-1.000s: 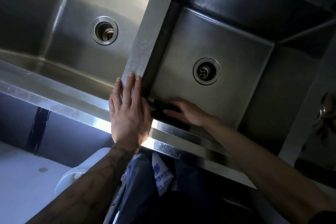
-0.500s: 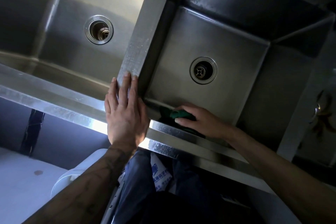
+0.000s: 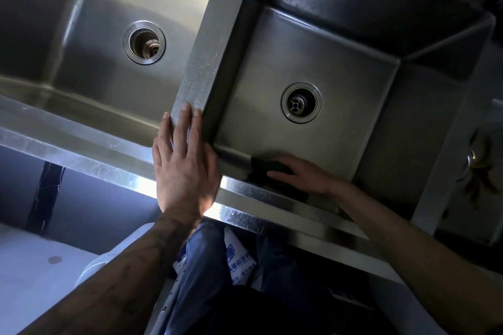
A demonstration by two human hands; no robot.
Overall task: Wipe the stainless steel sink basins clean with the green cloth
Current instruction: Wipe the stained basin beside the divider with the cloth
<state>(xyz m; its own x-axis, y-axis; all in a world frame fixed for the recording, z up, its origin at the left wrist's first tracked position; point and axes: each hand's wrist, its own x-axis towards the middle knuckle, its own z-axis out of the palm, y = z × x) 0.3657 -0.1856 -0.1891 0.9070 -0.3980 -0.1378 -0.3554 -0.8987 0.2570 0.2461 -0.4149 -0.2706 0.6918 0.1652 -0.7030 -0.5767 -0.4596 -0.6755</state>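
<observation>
Directly under right hand [image 3: 303, 175], green cloth [image 3: 261, 168]; left hand [image 3: 183, 168] apart.

pale floor [image 3: 32, 266] below, dim light

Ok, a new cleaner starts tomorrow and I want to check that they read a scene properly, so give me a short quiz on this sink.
1. True or false: the left hand lies flat on the divider between the two basins.
2. Where is the green cloth? A) on the front rim B) in the right basin, at its near wall C) on the divider
3. Fill in: the cloth lies under the fingers of the ____ hand.

Key: 1 true; 2 B; 3 right: the right hand presses on it.
</observation>
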